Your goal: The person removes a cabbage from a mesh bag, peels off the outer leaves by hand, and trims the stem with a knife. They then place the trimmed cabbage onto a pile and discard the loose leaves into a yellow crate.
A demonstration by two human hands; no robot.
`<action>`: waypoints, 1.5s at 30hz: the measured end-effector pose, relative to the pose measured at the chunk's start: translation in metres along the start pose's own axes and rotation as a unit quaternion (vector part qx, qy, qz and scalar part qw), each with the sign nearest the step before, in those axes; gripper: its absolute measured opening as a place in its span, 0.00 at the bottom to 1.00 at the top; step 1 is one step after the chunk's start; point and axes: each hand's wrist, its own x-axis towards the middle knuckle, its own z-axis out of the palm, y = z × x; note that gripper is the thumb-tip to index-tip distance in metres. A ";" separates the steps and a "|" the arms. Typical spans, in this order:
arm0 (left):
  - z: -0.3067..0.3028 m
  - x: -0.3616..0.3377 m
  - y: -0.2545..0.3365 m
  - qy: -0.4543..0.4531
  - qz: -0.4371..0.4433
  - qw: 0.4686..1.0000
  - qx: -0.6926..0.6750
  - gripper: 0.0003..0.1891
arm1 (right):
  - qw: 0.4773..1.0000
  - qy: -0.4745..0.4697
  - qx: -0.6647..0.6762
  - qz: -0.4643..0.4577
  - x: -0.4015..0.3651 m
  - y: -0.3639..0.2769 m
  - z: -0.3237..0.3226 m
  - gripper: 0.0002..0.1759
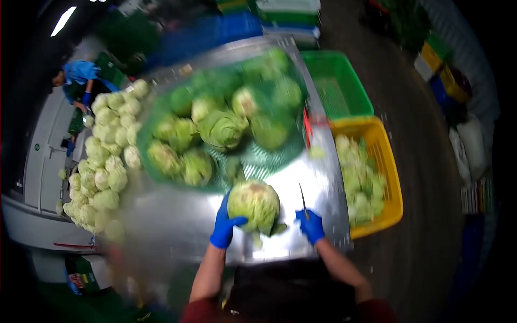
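Observation:
A pale green cabbage (254, 205) rests near the front edge of the metal table (177, 215), with a loose leaf at its lower right. My left hand (225, 222), in a blue glove, grips its left side, thumb across the front. To the right, my right hand (311, 225), also gloved in blue, is closed round the handle of a knife (302, 195) whose thin blade points away from me. Beyond the cabbage, a green mesh bag (264, 168) lies spread with several cabbages (222, 130) on and inside it.
Many pale cabbages (107, 145) are heaped at the left. A yellow crate (396, 188) of leaves and a green crate (334, 89) stand beyond the table's right edge. A person in blue (81, 72) bends at the far left. Stacked crates (291, 21) stand at the back.

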 end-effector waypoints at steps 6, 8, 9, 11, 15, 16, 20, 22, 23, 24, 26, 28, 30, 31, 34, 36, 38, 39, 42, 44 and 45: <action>0.051 -0.026 -0.060 0.007 -0.006 0.964 0.264 0.61 | 0.921 0.100 -0.211 -0.312 -0.045 -0.016 -0.005 0.11; 0.062 -0.032 -0.066 0.016 0.031 0.944 0.329 0.64 | 0.923 0.088 -0.216 -0.305 -0.070 -0.034 -0.002 0.12; 0.066 -0.031 -0.062 0.006 0.053 0.926 0.375 0.65 | 0.909 0.091 -0.259 -0.315 -0.079 -0.038 -0.001 0.13; 0.073 -0.030 -0.054 -0.015 0.099 0.881 0.462 0.65 | 0.922 0.064 -0.302 -0.233 -0.091 -0.046 -0.001 0.13; 0.083 -0.022 -0.048 -0.036 0.079 0.882 0.464 0.65 | 0.924 0.020 -0.317 -0.212 -0.097 -0.058 -0.010 0.12; 0.085 -0.019 -0.046 -0.035 0.076 0.883 0.462 0.64 | 0.921 0.014 -0.322 -0.218 -0.099 -0.064 -0.012 0.12; 0.088 -0.019 -0.043 -0.028 0.071 0.880 0.470 0.63 | 0.913 -0.032 -0.350 -0.206 -0.108 -0.083 -0.015 0.12; 0.090 -0.016 -0.046 -0.028 0.081 0.873 0.480 0.62 | 0.904 -0.053 -0.378 -0.193 -0.098 -0.081 -0.018 0.13; 0.089 -0.016 -0.047 -0.031 0.083 0.871 0.483 0.62 | 0.896 -0.062 -0.398 -0.188 -0.086 -0.074 -0.020 0.13; 0.089 -0.014 -0.048 -0.042 0.074 0.878 0.471 0.62 | 0.888 -0.073 -0.417 -0.179 -0.079 -0.069 -0.022 0.14; 0.093 -0.015 -0.050 -0.031 0.076 0.861 0.502 0.62 | 0.879 -0.097 -0.432 -0.176 -0.068 -0.066 -0.026 0.16; 0.092 -0.007 -0.049 -0.018 0.082 0.852 0.517 0.62 | 0.885 -0.106 -0.426 -0.156 -0.059 -0.076 -0.024 0.17; 0.091 -0.006 -0.050 -0.017 0.081 0.850 0.520 0.62 | 0.866 -0.129 -0.448 -0.178 -0.061 -0.086 -0.025 0.18; 0.092 -0.005 -0.048 -0.017 0.073 0.856 0.511 0.62 | 0.877 -0.127 -0.441 -0.143 -0.055 -0.080 -0.025 0.18; 0.097 -0.008 -0.046 -0.024 0.094 0.855 0.509 0.60 | 0.882 -0.156 -0.444 -0.029 -0.026 -0.073 -0.017 0.21; 0.094 -0.014 -0.048 -0.027 0.116 0.868 0.482 0.60 | 0.864 -0.134 -0.479 -0.078 -0.015 -0.048 -0.023 0.23; 0.082 -0.024 -0.054 -0.023 0.119 0.874 0.471 0.60 | 0.879 -0.113 -0.449 -0.117 -0.023 -0.039 -0.022 0.28; 0.076 -0.032 -0.056 -0.024 0.120 0.891 0.437 0.61 | 0.896 -0.114 -0.411 -0.123 -0.030 -0.045 -0.023 0.31; 0.051 -0.059 -0.073 -0.014 0.136 0.932 0.336 0.58 | 0.946 -0.195 -0.257 -0.039 -0.059 -0.067 -0.017 0.37; 0.044 -0.077 -0.077 0.033 0.080 0.973 0.216 0.54 | 0.935 -0.168 -0.288 -0.118 -0.078 -0.056 -0.008 0.36; 0.044 -0.082 -0.076 0.057 0.052 0.985 0.152 0.52 | 0.917 -0.141 -0.323 -0.184 -0.091 -0.055 -0.001 0.37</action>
